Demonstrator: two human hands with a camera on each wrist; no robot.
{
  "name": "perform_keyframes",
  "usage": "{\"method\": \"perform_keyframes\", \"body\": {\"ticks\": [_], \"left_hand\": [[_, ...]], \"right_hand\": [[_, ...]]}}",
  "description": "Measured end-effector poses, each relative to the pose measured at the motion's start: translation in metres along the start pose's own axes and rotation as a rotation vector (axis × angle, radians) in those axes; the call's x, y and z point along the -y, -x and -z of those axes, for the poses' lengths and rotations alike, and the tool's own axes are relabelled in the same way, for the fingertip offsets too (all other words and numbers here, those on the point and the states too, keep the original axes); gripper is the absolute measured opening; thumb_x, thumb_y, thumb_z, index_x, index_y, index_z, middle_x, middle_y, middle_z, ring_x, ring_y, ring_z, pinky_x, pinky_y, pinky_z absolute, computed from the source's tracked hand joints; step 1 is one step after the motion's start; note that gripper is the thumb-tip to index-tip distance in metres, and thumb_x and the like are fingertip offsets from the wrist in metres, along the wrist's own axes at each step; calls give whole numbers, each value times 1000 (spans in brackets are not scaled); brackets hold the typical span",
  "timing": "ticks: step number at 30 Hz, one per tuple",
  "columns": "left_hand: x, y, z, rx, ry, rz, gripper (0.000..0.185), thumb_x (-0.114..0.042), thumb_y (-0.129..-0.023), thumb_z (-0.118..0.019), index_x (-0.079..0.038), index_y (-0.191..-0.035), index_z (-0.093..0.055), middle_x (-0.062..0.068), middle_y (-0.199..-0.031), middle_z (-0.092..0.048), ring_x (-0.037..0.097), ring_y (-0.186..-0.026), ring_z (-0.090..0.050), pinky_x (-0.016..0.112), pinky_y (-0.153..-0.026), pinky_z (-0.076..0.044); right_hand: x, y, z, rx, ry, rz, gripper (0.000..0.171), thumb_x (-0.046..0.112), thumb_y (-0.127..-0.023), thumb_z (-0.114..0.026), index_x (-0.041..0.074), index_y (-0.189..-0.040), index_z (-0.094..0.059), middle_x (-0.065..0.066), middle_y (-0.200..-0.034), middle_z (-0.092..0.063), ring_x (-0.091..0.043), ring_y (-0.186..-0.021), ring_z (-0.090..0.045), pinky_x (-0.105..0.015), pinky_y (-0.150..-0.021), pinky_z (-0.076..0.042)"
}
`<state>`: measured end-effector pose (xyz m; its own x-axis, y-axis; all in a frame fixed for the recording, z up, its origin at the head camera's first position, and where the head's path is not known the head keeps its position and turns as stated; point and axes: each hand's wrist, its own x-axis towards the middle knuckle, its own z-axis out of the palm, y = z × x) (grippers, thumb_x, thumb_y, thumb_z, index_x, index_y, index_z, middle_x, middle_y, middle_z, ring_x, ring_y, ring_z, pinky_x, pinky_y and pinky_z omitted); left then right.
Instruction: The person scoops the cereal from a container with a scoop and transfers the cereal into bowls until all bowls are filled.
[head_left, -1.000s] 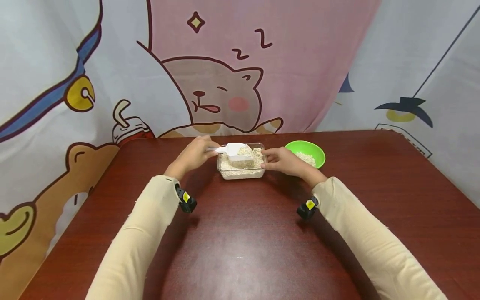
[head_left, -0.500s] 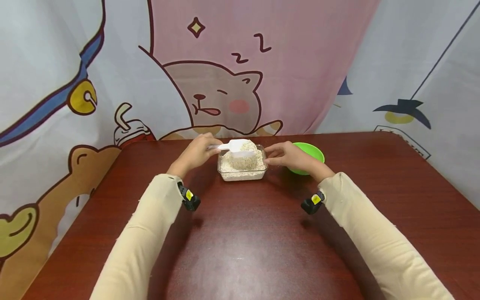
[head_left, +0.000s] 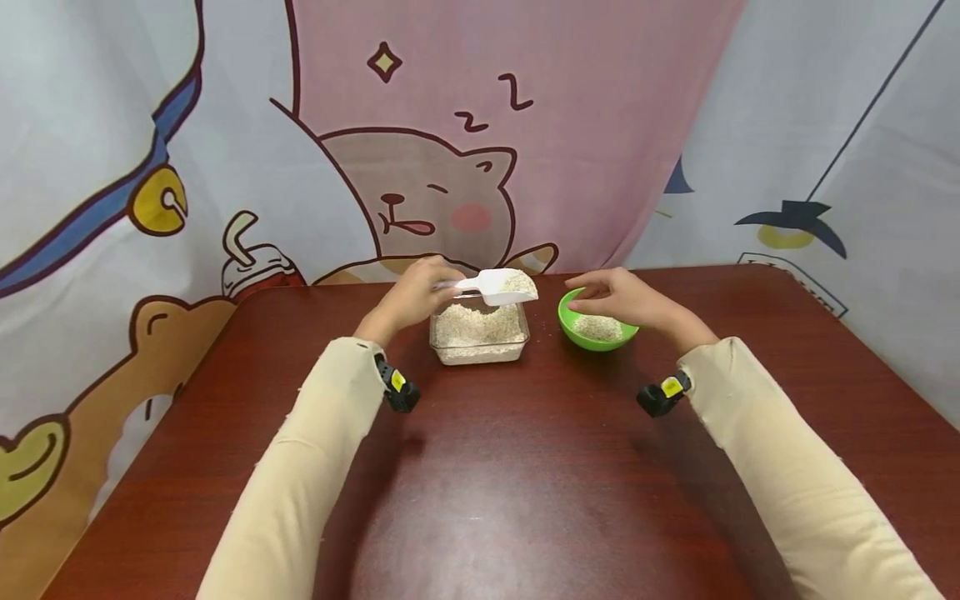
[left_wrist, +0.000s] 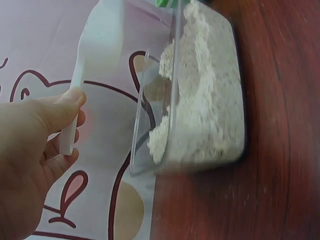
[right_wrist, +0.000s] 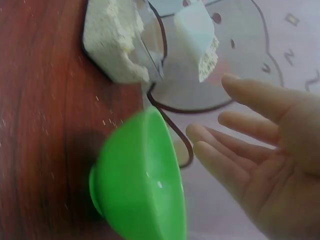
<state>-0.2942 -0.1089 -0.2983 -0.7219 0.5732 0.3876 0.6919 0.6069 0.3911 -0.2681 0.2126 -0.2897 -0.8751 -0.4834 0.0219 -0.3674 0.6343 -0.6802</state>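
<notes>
My left hand (head_left: pixel 411 296) pinches the handle of a white plastic scoop (head_left: pixel 501 286) heaped with oat flakes, held above the far right corner of a clear container (head_left: pixel 478 332) full of the same flakes. The left wrist view shows my thumb on the scoop handle (left_wrist: pixel 75 107) beside the container (left_wrist: pixel 200 100). A green bowl (head_left: pixel 596 329) with some flakes stands right of the container. My right hand (head_left: pixel 618 297) hovers over the bowl's far rim, fingers straight and relaxed, holding nothing. In the right wrist view the fingers (right_wrist: pixel 250 135) float beside the bowl (right_wrist: pixel 140 175), with the loaded scoop (right_wrist: pixel 197 35) beyond.
Everything sits on a dark red wooden table (head_left: pixel 487 467), whose near half is bare. A cartoon cat curtain (head_left: pixel 420 167) hangs right behind the table's far edge. A few stray flakes (right_wrist: pixel 107 120) lie on the wood near the bowl.
My left hand lifted the loaded scoop out of the container and carried it right. My right hand left the container's edge and moved over the green bowl.
</notes>
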Motion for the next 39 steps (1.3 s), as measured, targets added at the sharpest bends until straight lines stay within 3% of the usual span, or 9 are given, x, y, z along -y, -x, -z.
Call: {"method": "perform_keyframes", "body": {"ticks": [10, 15, 27, 33, 39], "left_hand": [[-10, -18, -15, 6, 19, 6, 19, -9, -84, -64, -1, -100, -69, 8, -79, -56, 22, -75, -49, 35, -74, -37], [-14, -22, -20, 6, 11, -4, 20, -11, -85, -64, -2, -101, -69, 8, -79, -55, 21, -73, -50, 34, -72, -38], [-23, -35, -32, 26, 62, -13, 17, -9, -85, -63, -3, -100, -70, 7, -79, -54, 21, -74, -49, 32, -72, -39], [-27, -39, -37, 60, 90, 0, 15, -10, -86, -63, -4, -97, -70, 5, -76, -51, 18, -72, -49, 29, -69, -40], [-28, -41, -42, 84, 77, 0, 16, -9, -86, -62, -5, -100, -70, 5, -79, -53, 18, -74, -48, 28, -70, -40]], "right_hand": [[-18, 21, 28, -29, -9, -87, 52, 25, -89, -60, -2, -131, -47, -21, -113, -59, -29, -104, -55, -37, -80, -46], [-31, 28, 35, -57, -14, -119, 51, 24, -89, -60, -1, -131, -47, -21, -115, -58, -30, -106, -54, -40, -83, -45], [-64, 35, 36, 11, -1, -119, 63, 25, -86, -65, -1, -137, -38, -27, -129, -46, -39, -114, -48, -48, -86, -45], [-80, 37, 29, -1, 22, -107, 61, 28, -85, -66, 2, -135, -43, -22, -128, -49, -33, -113, -49, -36, -82, -46], [-87, 39, 22, -16, -32, -121, 58, 28, -83, -67, 4, -133, -47, -17, -131, -47, -28, -117, -44, -23, -80, -43]]}}
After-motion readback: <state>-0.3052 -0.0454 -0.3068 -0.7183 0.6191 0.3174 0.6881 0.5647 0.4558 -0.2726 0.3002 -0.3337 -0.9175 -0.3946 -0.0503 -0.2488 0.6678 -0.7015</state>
